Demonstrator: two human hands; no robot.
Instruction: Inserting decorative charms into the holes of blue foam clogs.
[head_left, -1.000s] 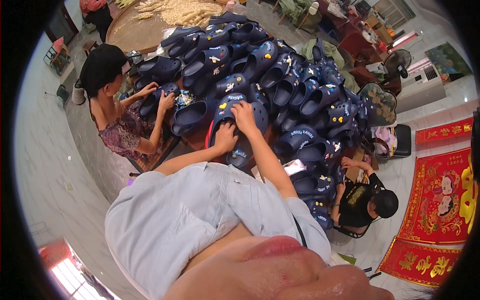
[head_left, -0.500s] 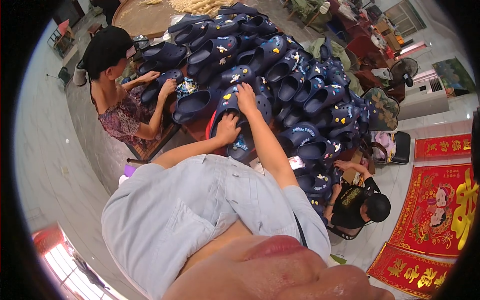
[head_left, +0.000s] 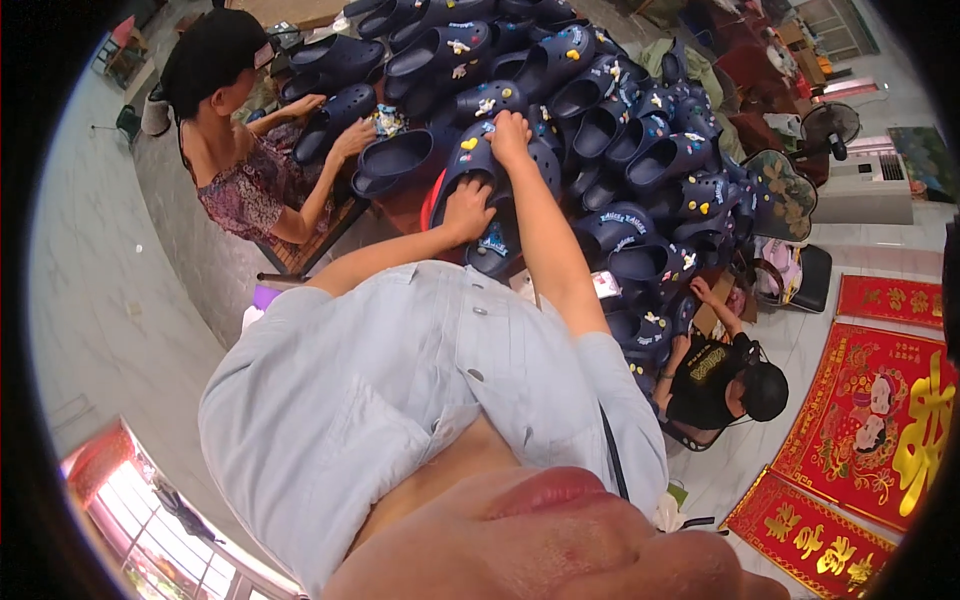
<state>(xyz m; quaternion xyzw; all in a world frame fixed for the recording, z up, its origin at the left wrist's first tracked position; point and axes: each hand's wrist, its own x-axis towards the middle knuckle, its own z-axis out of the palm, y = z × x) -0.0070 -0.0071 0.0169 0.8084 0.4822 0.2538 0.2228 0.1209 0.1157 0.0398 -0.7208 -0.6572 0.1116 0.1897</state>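
Observation:
Just ahead of my body, a navy foam clog (head_left: 462,166) with a yellow charm on its upper lies tilted among others. My left hand (head_left: 467,210) grips it at the foot opening, fingers reaching inside and partly hidden. At the far end of its upper, my right hand (head_left: 511,138) has its fingers curled and pinched together against the surface. Whatever sits under those fingertips is too small to make out. Another navy clog (head_left: 493,250) with a blue-and-white charm lies close beside my left hand. Something red (head_left: 433,200) shows along the gripped clog's left side.
A large heap of navy clogs (head_left: 600,130) with charms spreads ahead and right. At left a person in a black cap (head_left: 215,62) handles a clog beside a small pile of charms (head_left: 388,120). Another capped person (head_left: 762,392) works at right. A phone-like object (head_left: 605,285) lies near my right forearm.
The surroundings have shifted upward in the picture. My right fingers have curled more tightly at the clog's upper; my left hand stays at its opening. The right-hand person's far hand has moved outward.

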